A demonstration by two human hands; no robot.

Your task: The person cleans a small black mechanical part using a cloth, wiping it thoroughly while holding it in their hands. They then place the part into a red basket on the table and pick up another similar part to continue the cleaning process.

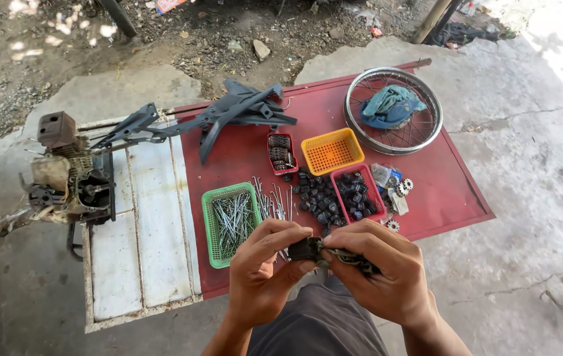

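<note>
My left hand [265,267] and my right hand [380,267] meet over the near edge of a red metal sheet [453,191], both pinching one small dark greasy part [308,249], perhaps a piece of chain. Its far end is hidden under my right fingers. Just beyond my hands lie loose thin metal spokes [275,201] and a green basket [212,227] full of more spokes. A pile of small black parts [317,198] lies beside a red basket [377,188] holding the same kind.
An empty orange basket [331,150], a small red tray with chain pieces [280,153], a spoked wheel rim [426,128] with a blue cloth [390,105] inside, sprockets [403,186], a black plastic frame [228,115], a white panel [153,217] and a rusty engine block [70,178] at left.
</note>
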